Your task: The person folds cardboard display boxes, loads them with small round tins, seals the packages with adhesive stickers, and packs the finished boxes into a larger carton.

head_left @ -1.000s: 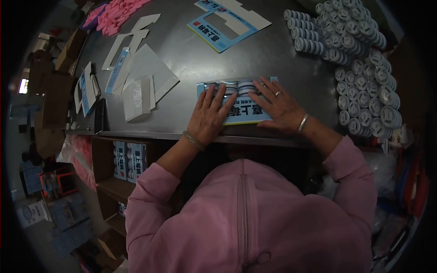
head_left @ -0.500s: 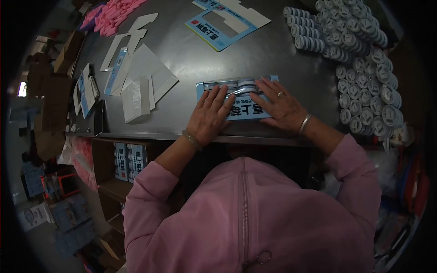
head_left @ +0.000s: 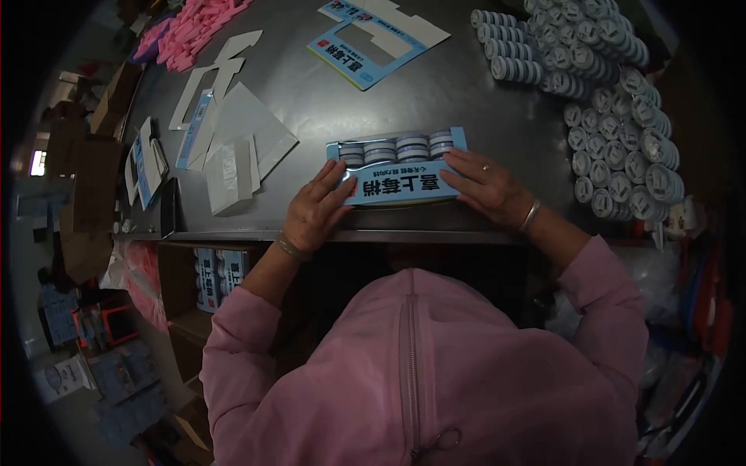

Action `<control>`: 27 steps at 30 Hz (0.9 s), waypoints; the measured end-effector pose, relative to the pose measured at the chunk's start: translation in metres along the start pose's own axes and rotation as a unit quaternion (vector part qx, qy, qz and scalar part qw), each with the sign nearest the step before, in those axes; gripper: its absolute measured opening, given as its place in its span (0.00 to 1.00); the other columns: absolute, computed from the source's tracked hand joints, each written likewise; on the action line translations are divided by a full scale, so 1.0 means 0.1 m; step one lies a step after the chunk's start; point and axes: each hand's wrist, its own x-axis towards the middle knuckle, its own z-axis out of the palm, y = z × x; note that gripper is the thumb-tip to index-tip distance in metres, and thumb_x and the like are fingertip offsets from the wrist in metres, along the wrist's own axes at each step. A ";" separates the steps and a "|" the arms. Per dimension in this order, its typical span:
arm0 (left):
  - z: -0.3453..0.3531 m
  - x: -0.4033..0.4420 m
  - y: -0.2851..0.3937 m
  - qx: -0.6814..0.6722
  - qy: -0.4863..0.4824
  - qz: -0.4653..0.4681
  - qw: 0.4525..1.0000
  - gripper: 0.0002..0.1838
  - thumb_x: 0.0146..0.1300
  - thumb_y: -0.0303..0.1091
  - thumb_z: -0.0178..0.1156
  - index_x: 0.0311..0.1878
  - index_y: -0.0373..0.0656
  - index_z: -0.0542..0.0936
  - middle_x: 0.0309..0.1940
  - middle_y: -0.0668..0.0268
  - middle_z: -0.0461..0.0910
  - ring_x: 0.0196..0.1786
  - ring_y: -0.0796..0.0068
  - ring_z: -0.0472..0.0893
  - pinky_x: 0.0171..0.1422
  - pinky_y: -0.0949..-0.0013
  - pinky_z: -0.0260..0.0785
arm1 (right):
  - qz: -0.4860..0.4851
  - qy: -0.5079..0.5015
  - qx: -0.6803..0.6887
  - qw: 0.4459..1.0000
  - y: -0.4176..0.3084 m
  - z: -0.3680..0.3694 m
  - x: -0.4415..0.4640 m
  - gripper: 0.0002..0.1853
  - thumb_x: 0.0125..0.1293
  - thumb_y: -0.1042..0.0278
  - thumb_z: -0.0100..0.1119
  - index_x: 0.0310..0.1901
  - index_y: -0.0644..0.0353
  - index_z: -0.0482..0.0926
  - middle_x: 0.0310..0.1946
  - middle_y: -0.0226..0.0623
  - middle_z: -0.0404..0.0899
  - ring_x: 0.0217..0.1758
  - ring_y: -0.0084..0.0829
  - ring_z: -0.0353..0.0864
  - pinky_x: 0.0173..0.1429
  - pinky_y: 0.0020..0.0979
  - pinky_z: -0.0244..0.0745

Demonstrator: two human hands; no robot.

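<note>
A light-blue window box (head_left: 400,185) lies on the metal table in front of me, its dark lettering upside down to me. Behind the clear window sits a row of several round white containers (head_left: 412,145). My left hand (head_left: 313,208) touches the box's left end, fingers stretched and apart. Over the right end lie the extended fingers of my right hand (head_left: 495,190), with a ring on one finger. Both palms are turned down, and the undersides of the fingers are hidden.
Unfolded blue-and-white cartons (head_left: 365,58) lie at the back; more cartons (head_left: 249,128) lie left. Stacked round containers (head_left: 614,147) line the right side. Pink pieces (head_left: 194,35) are heaped at the back left. An open cardboard box (head_left: 179,283) below the table edge holds packed blue boxes.
My hands have moved apart from the middle of the box to its ends, the left one going left and nearer to me. More of the window and lettering now shows.
</note>
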 end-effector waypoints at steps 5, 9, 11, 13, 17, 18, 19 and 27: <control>-0.04 0.01 0.04 0.019 -0.004 0.007 1.000 0.29 0.61 0.31 0.63 0.67 0.47 0.72 0.72 0.56 0.64 0.75 0.55 0.63 0.71 0.58 0.66 | 0.000 0.014 -0.024 1.000 0.00 0.08 -0.05 0.33 0.49 0.77 0.69 0.61 0.62 0.74 0.67 0.46 0.69 0.72 0.45 0.67 0.72 0.43 0.67; -0.01 -0.02 0.03 0.021 -0.006 0.004 1.000 0.29 0.61 0.30 0.63 0.68 0.47 0.72 0.73 0.55 0.63 0.75 0.54 0.63 0.71 0.58 0.66 | 0.005 0.012 -0.045 0.999 -0.03 0.08 -0.06 0.34 0.50 0.74 0.72 0.61 0.61 0.74 0.66 0.47 0.69 0.71 0.45 0.67 0.73 0.44 0.65; 0.00 -0.03 0.04 0.033 -0.015 0.006 0.999 0.33 0.59 0.31 0.64 0.70 0.48 0.70 0.73 0.54 0.63 0.75 0.53 0.62 0.72 0.56 0.64 | 0.012 0.000 -0.043 0.999 -0.06 0.05 -0.06 0.34 0.49 0.73 0.72 0.62 0.61 0.74 0.67 0.47 0.68 0.72 0.45 0.67 0.74 0.44 0.65; -0.06 -0.04 0.08 0.042 -0.036 0.001 0.998 0.35 0.58 0.31 0.66 0.71 0.48 0.68 0.73 0.54 0.62 0.75 0.53 0.62 0.72 0.55 0.63 | 0.018 -0.014 -0.041 0.999 -0.08 0.05 -0.06 0.35 0.49 0.73 0.72 0.63 0.61 0.73 0.68 0.46 0.67 0.72 0.45 0.66 0.74 0.44 0.64; 0.09 -0.10 0.07 0.069 -0.008 -0.003 0.998 0.40 0.54 0.31 0.69 0.72 0.47 0.65 0.74 0.54 0.60 0.75 0.54 0.62 0.73 0.52 0.59 | 0.008 -0.007 -0.092 0.996 -0.07 0.11 -0.11 0.34 0.51 0.72 0.70 0.63 0.61 0.72 0.68 0.47 0.67 0.73 0.44 0.65 0.74 0.44 0.63; 0.12 -0.10 0.07 0.073 -0.005 -0.007 0.997 0.40 0.54 0.31 0.69 0.72 0.47 0.65 0.74 0.54 0.60 0.75 0.54 0.62 0.73 0.52 0.59 | 0.002 -0.005 -0.109 0.994 -0.06 0.11 -0.10 0.33 0.52 0.71 0.70 0.63 0.61 0.72 0.68 0.48 0.67 0.73 0.44 0.65 0.73 0.45 0.63; 0.12 -0.09 0.06 0.067 0.002 0.000 0.998 0.40 0.54 0.31 0.68 0.72 0.47 0.65 0.74 0.54 0.60 0.75 0.54 0.62 0.74 0.51 0.59 | -0.010 -0.003 -0.107 0.994 -0.08 0.10 -0.09 0.33 0.52 0.71 0.70 0.63 0.61 0.72 0.68 0.48 0.67 0.73 0.44 0.65 0.73 0.45 0.63; 0.05 -0.09 0.15 0.083 -0.002 -0.032 0.996 0.39 0.56 0.33 0.66 0.72 0.42 0.64 0.75 0.54 0.59 0.76 0.55 0.61 0.77 0.52 0.53 | -0.010 -0.045 -0.086 0.995 -0.50 0.37 0.61 0.30 0.59 0.74 0.60 0.66 0.58 0.69 0.71 0.44 0.62 0.74 0.43 0.62 0.76 0.46 0.56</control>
